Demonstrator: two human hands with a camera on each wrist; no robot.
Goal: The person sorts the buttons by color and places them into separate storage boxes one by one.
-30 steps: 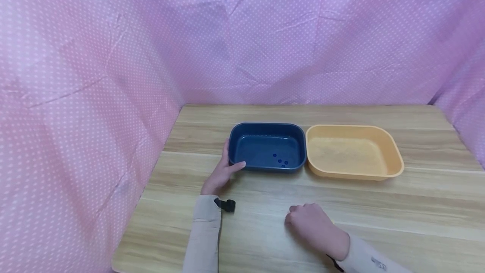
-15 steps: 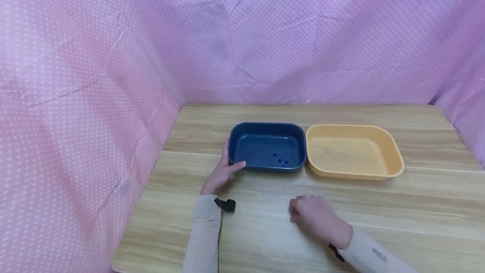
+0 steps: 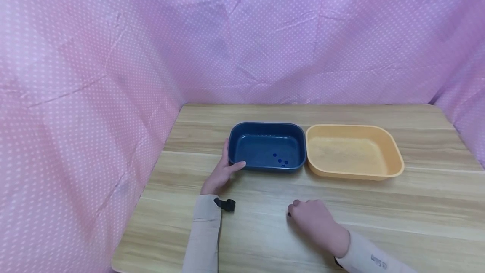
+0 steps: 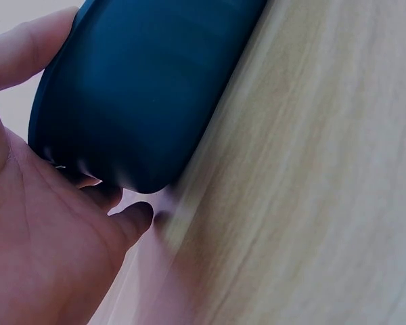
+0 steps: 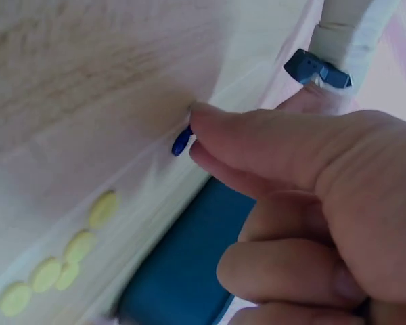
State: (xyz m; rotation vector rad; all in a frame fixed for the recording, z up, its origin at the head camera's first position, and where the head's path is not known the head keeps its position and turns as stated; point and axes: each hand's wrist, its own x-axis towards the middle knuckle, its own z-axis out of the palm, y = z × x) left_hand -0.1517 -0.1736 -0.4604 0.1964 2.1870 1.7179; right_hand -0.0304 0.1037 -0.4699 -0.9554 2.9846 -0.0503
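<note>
My left hand (image 3: pixel 219 175) holds the left end of a dark blue rectangular tub (image 3: pixel 267 169). Its thumb lies over the near rim, and the other fingers curl behind the end wall (image 4: pixel 142 101). Inside the tub, toward its right, lie several small dark blue discs (image 3: pixel 279 161). My right hand (image 3: pixel 318 224) is low over the table in front of the tubs. Between its thumb and forefinger tips it pinches a small blue disc (image 5: pixel 181 141), button-like and partly hidden by the fingers. Several yellow discs (image 5: pixel 46 273) lie in a row on the table, hidden in the head view.
A yellow-orange tub (image 3: pixel 354 175) stands right beside the blue one. Both rest on a wood-grain table (image 3: pixel 257 231). Pink dotted cloth (image 3: pixel 242 45) hangs behind the table and along its sides. A black strap (image 3: pixel 227 205) is on the left wrist.
The right hand rose slightly with its fingertips parted, then came down again. A dark disc now shows at its fingertips. The left hand and both tubs have stayed put.
</note>
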